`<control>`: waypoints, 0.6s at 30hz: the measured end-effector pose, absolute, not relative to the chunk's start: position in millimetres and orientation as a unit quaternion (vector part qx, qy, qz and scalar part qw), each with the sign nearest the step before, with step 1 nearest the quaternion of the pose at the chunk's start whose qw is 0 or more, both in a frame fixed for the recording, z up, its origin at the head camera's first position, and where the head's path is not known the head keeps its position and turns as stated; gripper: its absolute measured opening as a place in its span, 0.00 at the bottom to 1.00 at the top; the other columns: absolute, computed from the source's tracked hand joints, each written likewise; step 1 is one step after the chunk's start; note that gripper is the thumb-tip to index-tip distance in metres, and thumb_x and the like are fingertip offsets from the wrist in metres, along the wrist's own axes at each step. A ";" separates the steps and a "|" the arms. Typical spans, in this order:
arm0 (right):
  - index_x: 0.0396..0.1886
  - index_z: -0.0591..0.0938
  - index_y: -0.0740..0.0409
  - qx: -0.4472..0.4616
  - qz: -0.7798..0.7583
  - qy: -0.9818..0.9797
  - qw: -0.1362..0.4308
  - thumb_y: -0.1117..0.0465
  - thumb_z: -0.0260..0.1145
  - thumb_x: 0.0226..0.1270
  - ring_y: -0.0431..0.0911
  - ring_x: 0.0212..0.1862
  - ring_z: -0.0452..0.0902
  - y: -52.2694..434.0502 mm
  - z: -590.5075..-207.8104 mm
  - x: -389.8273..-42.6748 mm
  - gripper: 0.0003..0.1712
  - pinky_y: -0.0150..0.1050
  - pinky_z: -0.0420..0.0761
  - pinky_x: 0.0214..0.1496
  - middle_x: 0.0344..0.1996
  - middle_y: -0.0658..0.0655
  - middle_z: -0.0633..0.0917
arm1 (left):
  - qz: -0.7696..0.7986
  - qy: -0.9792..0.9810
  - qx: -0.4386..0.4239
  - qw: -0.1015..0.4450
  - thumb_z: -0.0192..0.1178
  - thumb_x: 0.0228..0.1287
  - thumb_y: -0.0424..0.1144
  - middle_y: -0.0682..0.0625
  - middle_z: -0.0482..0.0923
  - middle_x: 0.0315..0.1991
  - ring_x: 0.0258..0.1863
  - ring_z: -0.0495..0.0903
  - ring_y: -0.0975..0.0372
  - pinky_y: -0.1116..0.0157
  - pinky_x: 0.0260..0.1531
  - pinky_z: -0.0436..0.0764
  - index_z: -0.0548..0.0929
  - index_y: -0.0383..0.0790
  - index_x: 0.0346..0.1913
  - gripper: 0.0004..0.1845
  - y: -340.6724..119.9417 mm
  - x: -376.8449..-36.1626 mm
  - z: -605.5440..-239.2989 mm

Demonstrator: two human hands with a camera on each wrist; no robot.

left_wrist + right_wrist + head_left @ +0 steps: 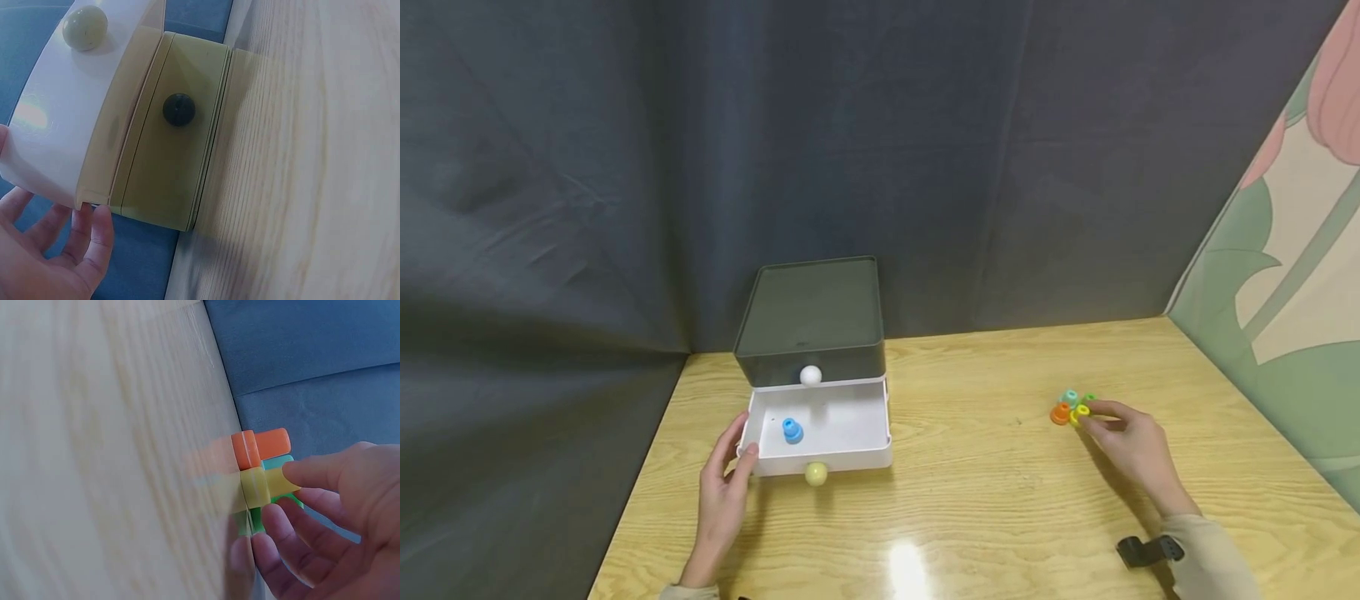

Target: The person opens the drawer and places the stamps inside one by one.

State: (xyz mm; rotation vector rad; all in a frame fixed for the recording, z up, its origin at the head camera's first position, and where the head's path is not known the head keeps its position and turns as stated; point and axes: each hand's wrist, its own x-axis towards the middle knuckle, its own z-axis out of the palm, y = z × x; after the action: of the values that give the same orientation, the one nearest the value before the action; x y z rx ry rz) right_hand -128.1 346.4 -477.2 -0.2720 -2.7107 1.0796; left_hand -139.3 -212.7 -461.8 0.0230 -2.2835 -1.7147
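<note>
A white drawer (850, 417) with a pale yellow-green ball knob (816, 474) is pulled out of a small cabinet. My left hand (722, 492) grips its front left corner, thumb at the front and fingers along the side wall. Inside the drawer stands a blue stepped plastic peg (792, 431). At the right, my right hand (1138, 450) pinches a yellow peg (255, 487) by its narrow top between thumb and fingers. An orange peg (1060, 414), a light teal peg (1070, 397) and a green peg (1090, 398) crowd around it, the green one partly hidden by fingers.
Above the drawer is the cabinet's dark top section (812, 308) with a white knob (810, 375). Below it, a yellow-green drawer (169, 156) with a dark knob (179, 109) is closed. A dark curtain (925, 167) hangs behind the wooden table (970, 500); a flowered panel (1285, 292) borders the right.
</note>
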 end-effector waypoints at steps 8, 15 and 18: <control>0.60 0.86 0.69 -0.092 0.364 -0.920 0.107 0.53 0.69 0.77 0.68 0.50 0.88 346.6 -477.2 -127.0 0.24 0.30 0.81 0.33 0.58 0.76 0.85 | -0.597 -0.789 0.002 0.144 0.55 0.83 0.36 0.40 0.73 0.76 0.60 0.73 0.74 0.78 0.49 0.78 0.72 0.41 0.78 0.26 -213.1 -139.5 -463.0; 0.60 0.86 0.68 -0.097 0.364 -0.921 0.104 0.54 0.69 0.77 0.50 0.41 0.89 349.2 -474.9 -125.9 0.23 0.30 0.82 0.33 0.54 0.74 0.88 | -0.594 -0.792 0.000 0.142 0.55 0.83 0.37 0.40 0.73 0.77 0.62 0.72 0.75 0.79 0.50 0.77 0.72 0.41 0.79 0.26 -213.2 -140.0 -463.5; 0.62 0.84 0.68 -0.098 0.374 -0.917 0.096 0.54 0.68 0.78 0.40 0.39 0.86 350.5 -472.0 -126.0 0.24 0.30 0.82 0.33 0.51 0.74 0.89 | -0.595 -0.791 0.002 0.144 0.55 0.83 0.36 0.40 0.73 0.76 0.61 0.72 0.74 0.79 0.49 0.78 0.72 0.40 0.79 0.26 -213.1 -140.1 -464.0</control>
State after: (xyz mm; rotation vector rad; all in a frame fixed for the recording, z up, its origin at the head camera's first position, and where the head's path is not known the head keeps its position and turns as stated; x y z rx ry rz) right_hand -126.0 350.5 -472.0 -0.2913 -2.7173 1.1065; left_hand -140.1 -213.1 -464.0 0.0046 -2.2799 -1.7157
